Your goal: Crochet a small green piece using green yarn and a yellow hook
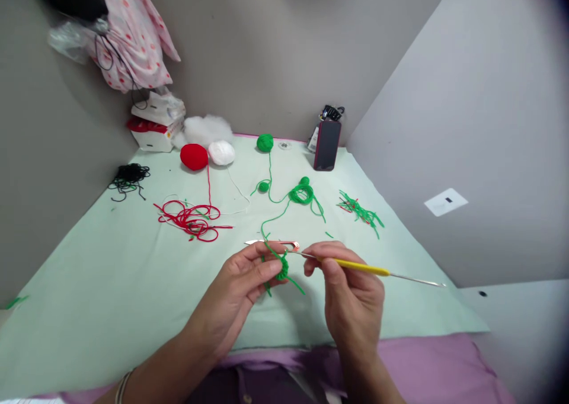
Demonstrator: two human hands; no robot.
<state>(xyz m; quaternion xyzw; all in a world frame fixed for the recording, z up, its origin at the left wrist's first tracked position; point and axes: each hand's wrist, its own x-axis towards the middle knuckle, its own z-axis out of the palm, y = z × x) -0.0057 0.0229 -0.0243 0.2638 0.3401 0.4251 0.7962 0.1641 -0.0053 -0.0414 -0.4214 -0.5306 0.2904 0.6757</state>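
Note:
My left hand (pixel 249 279) pinches a small round green crochet piece (pixel 283 269) between thumb and fingers, with short yarn tails hanging from it. A green yarn strand (pixel 265 226) runs over the left fingers and back across the table. In my right hand (pixel 351 291) is a crochet hook (pixel 362 266) with a yellow handle and metal ends, held like a pen. Its left tip meets the top of the green piece; the other end points right. Just behind my left fingertips lies a pair of thread snips (pixel 291 244) with an orange handle, partly covered.
Behind are a green yarn ball (pixel 265 143), red (pixel 194 156) and white (pixel 221 153) balls, and stuffing (pixel 208 129). Tangled red yarn (pixel 189 220) lies left, green scraps (pixel 361 212) right. A phone (pixel 328 146) stands at the back; walls enclose the table (pixel 146 273).

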